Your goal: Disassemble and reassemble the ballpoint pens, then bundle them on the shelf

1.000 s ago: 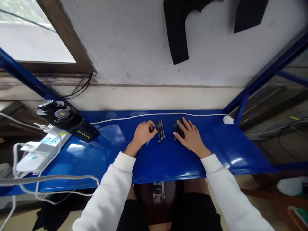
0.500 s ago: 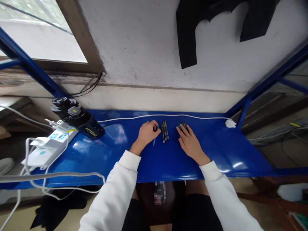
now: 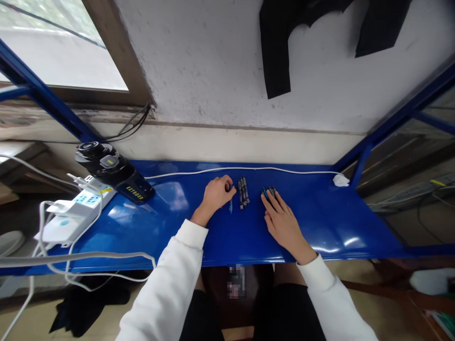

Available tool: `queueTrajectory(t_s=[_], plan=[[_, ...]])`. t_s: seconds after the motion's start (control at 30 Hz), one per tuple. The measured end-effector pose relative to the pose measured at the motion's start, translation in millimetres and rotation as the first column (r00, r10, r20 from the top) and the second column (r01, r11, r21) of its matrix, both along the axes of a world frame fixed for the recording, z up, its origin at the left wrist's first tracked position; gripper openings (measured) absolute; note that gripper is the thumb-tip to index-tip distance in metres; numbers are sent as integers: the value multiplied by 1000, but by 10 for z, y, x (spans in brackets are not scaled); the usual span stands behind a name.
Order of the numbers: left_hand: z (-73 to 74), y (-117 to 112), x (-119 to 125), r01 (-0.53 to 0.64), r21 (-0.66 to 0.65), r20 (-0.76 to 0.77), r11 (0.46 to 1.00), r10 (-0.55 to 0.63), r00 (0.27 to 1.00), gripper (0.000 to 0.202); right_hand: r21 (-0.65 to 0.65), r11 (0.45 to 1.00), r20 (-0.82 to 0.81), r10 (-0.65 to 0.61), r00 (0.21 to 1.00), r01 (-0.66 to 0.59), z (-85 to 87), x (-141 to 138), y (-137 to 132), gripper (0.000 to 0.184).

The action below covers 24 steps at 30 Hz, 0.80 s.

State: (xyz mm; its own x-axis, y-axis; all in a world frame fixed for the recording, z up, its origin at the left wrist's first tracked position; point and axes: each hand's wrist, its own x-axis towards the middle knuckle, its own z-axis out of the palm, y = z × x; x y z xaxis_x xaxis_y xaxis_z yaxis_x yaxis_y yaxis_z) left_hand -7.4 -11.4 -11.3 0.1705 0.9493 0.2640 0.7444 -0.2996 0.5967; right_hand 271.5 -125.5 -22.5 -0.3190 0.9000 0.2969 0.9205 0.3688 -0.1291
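Left grip (image 3: 215, 193) pinches a blue pen (image 3: 231, 207) (dark pens (image 3: 244, 192) beside).

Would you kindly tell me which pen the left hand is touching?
The blue pen just left of the middle dark pens; it alone is at the left hand.

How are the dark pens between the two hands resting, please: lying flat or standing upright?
Lying flat: the dark pens show their full lengths, side by side on the blue tabletop.
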Motion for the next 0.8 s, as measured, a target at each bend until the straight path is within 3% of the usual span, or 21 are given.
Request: queueTrajectory(t_s=[0.37,0.47,0.53,0.6,0.7,0.8], plan=[[33,-25,3,13,20,-13,1000,-12,1000,13,-51,998,36,43,998,-42,77,96,75,71],[41,-16,9,-11,1,94,1000,11,995,14,-74,994,-9,75,997,-76,183,122,90,74],[43,6,15,-15,-6,262,1000,16,965,15,-72,995,-98,68,993,-75,287,110,147,72],[44,41,21,10,-25,508,1000,5,862,16,-80,994,-258,50,965,-73,395,46,260,66],[58,91,24,114,-111,828,987,29,561,27,-118,981,-546,64,835,-152,515,-166,532,57],[98,115,10,215,-157,953,964,91,289,33,-212,931,-716,60,696,-298,573,-427,876,48]])
